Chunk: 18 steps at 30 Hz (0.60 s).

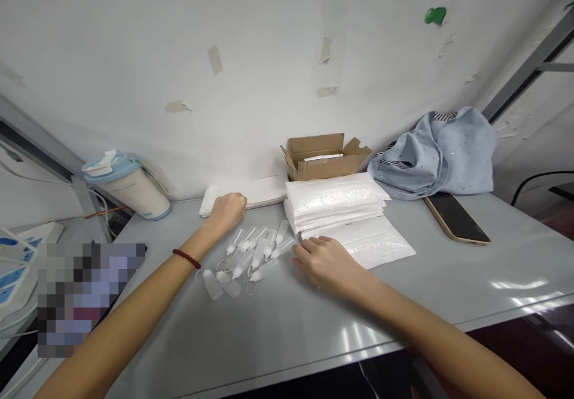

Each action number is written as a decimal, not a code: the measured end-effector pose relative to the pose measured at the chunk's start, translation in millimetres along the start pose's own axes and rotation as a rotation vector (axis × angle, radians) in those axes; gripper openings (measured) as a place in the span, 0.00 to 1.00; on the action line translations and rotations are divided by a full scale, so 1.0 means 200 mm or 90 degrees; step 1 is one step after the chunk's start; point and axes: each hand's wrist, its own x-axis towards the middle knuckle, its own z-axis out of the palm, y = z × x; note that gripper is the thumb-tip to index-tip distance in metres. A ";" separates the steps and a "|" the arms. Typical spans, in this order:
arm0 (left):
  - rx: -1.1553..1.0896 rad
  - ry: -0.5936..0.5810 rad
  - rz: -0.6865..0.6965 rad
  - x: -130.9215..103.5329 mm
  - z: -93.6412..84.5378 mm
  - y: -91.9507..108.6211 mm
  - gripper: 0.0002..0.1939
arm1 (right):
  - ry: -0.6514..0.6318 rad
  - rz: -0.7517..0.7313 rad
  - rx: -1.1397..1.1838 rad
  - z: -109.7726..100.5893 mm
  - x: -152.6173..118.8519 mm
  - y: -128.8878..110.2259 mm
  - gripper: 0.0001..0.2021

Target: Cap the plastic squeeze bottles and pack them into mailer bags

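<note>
My left hand (pixel 228 210) is closed in a fist and rests at the near edge of a flat stack of white paper sheets (pixel 264 192); whether it holds anything is hidden. My right hand (pixel 320 260), its fingers curled, lies on the table beside the front white padded envelope (pixel 374 242). What is under those fingers cannot be made out. Between the hands lies a loose pile of small translucent squeeze bottles (pixel 259 253) with white tips and looped caps. Behind the right hand is a stack of white padded envelopes (pixel 334 198).
An open cardboard box (pixel 316 169) stands against the wall. To its right are a light blue cloth bag (pixel 466 154) and a phone (pixel 461 219). At left stand a tumbler (pixel 134 189), a blurred flat item (pixel 96 294) and a power strip (pixel 20 267).
</note>
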 end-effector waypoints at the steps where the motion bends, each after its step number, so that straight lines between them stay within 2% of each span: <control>1: 0.008 0.009 -0.007 0.00 0.01 0.01 0.16 | 0.010 -0.001 0.001 0.00 0.00 0.00 0.10; 5: 0.030 0.071 -0.038 -0.02 0.02 0.01 0.16 | 0.066 0.004 0.006 0.01 0.01 0.01 0.14; 8: 0.038 0.150 -0.066 -0.05 -0.01 -0.03 0.15 | 0.121 0.001 0.015 0.01 0.01 0.02 0.16; 10: 0.039 0.218 -0.085 -0.08 -0.04 -0.06 0.11 | 0.164 -0.001 0.025 0.00 0.01 0.02 0.15; 15: 0.017 0.424 -0.123 -0.25 -0.11 -0.14 0.09 | 0.289 0.021 0.056 -0.05 0.02 0.03 0.06; 18: -0.009 0.518 -0.100 -0.39 -0.11 -0.10 0.04 | 0.424 -0.017 0.099 -0.10 0.01 0.01 0.09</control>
